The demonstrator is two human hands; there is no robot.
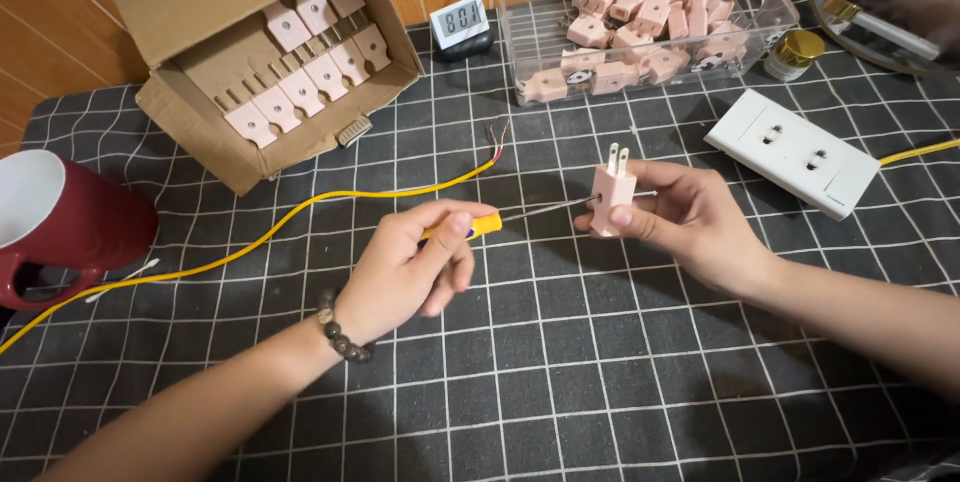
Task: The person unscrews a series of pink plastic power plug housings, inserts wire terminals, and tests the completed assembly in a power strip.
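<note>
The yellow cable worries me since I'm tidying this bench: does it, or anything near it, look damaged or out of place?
The yellow cable ends near the table's middle with its sheath stripped, thin bare wires splayed loose. The cardboard box lies tipped on its side. Otherwise nothing stands out: the left hand holds a screwdriver to the pink plug in the right hand.

plug (611, 200): pale pink, two metal prongs up, held upright above tabletop centre | screwdriver (520, 214): yellow handle, thin metal shaft level, tip touching plug's side
</note>
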